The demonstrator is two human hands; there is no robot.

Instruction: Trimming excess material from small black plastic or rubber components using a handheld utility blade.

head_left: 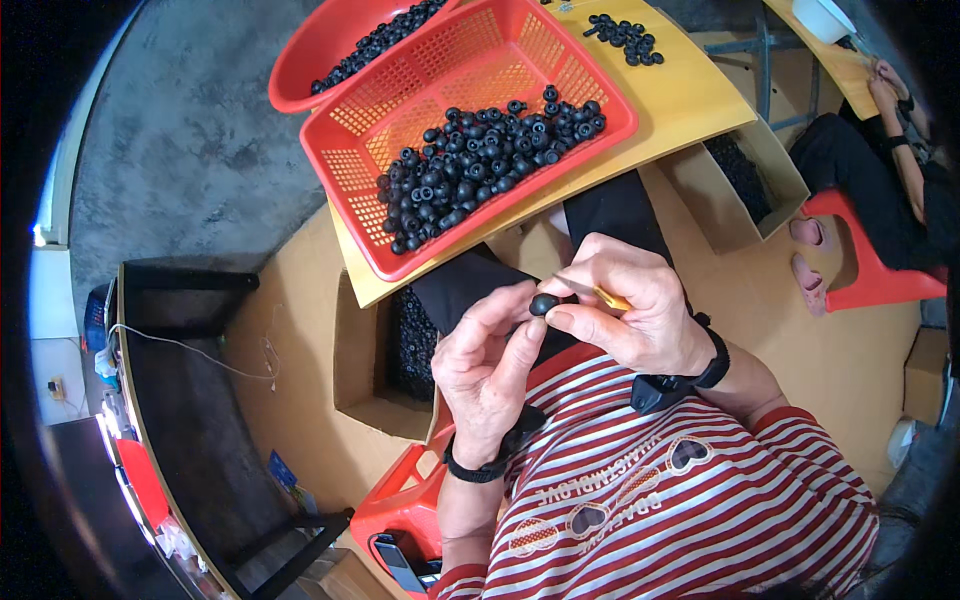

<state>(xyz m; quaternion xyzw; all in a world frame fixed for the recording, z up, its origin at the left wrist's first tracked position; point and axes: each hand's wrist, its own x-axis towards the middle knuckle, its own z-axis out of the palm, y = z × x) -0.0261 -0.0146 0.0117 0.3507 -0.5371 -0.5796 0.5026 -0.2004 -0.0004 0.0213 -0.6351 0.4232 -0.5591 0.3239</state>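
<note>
Between the fingertips of my left hand point(490, 355) is a small round black part point(543, 304), smooth and ball-like on the side that shows. My right hand point(640, 300) is closed round a small knife with a yellow handle point(612, 298); its thin blade points left, close to the black part. The right thumb and fingertips also come up to the part. Just beyond my hands, a red plastic basket point(335, 215) rests on the yellow table point(690, 95), holding a heap of black round parts point(470, 165) with holes.
Behind the basket is a red basin point(290, 75) with more black pieces. Several loose black parts point(630, 42) lie on the table's far right. Cardboard boxes of black pieces flank my legs, one at left point(360, 380), one at right point(700, 190). A co-worker point(880, 170) sits at right.
</note>
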